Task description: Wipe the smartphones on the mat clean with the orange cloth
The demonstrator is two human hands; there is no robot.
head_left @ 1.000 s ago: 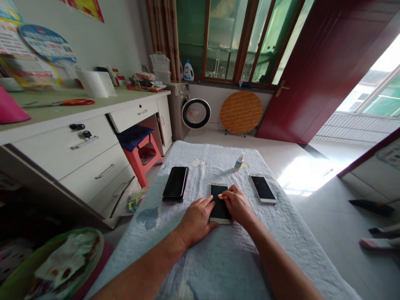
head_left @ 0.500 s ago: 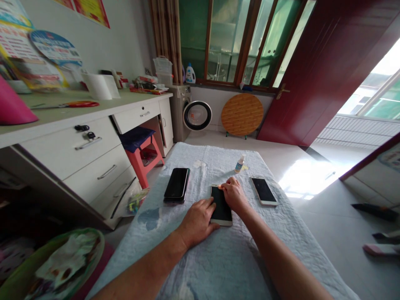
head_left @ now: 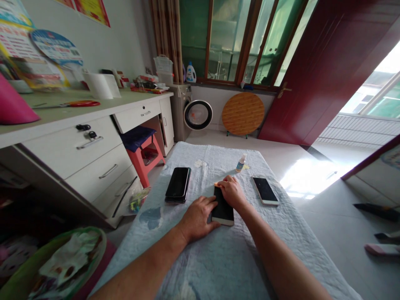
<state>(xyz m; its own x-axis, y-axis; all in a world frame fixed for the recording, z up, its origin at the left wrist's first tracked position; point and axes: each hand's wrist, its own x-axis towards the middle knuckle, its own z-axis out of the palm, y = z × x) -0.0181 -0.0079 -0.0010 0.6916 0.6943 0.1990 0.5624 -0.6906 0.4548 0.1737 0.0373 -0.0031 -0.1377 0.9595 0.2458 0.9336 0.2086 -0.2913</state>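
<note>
A white-edged phone (head_left: 223,209) with a dark screen lies face up in the middle of a pale blue quilted cloth (head_left: 218,258). My left hand (head_left: 197,216) rests flat against the phone's left edge, fingers spread, steadying it. My right hand (head_left: 230,192) covers the phone's far end, its fingers pinched on a small orange scrap (head_left: 215,183) pressed at the top of the screen. A black phone (head_left: 178,183) lies to the left and another white-edged phone (head_left: 265,190) to the right. A small spray bottle (head_left: 240,163) stands beyond them.
A white desk with drawers (head_left: 78,141) runs along the left, a red stool (head_left: 142,150) tucked beside it. A green basin with rags (head_left: 59,262) sits at lower left. A washing machine (head_left: 190,110), a round wooden board (head_left: 243,113) and a dark red door (head_left: 328,71) stand behind.
My right hand slid with the orange scrap from the middle of the screen toward the phone's far end. My left hand stayed at the phone's left edge.
</note>
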